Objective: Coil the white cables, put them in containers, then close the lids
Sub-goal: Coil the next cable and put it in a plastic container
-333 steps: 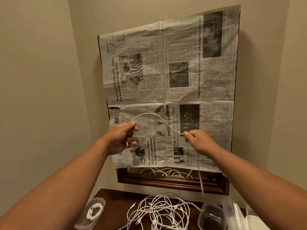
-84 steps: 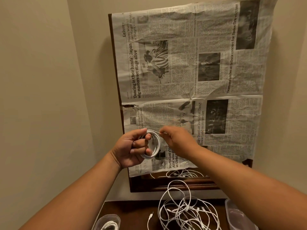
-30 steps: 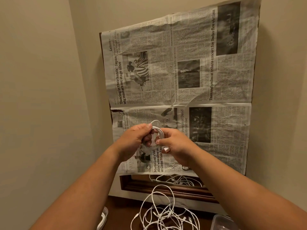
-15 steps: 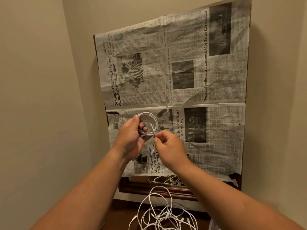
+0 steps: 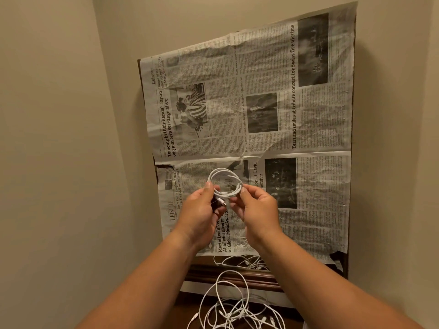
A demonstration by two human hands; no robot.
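A white cable (image 5: pixel 224 180) is wound into a small round coil, held up at chest height in front of the newspaper. My left hand (image 5: pixel 199 216) pinches the coil's lower left side, with the plug end sticking out by its fingers. My right hand (image 5: pixel 255 211) grips the coil's lower right side with thumb and fingertips. Below, a loose tangle of several white cables (image 5: pixel 234 312) lies on the dark wooden table (image 5: pixel 183 314). No containers are in view.
A newspaper sheet (image 5: pixel 261 129) covers a dark-framed mirror (image 5: pixel 237 275) on the beige wall; its bare bottom strip reflects the cables. A second beige wall stands close on the left.
Over the earlier frames a long loose cable was wound into a coil. Since half a second ago my right hand has moved from the loose end onto the coil's right side.
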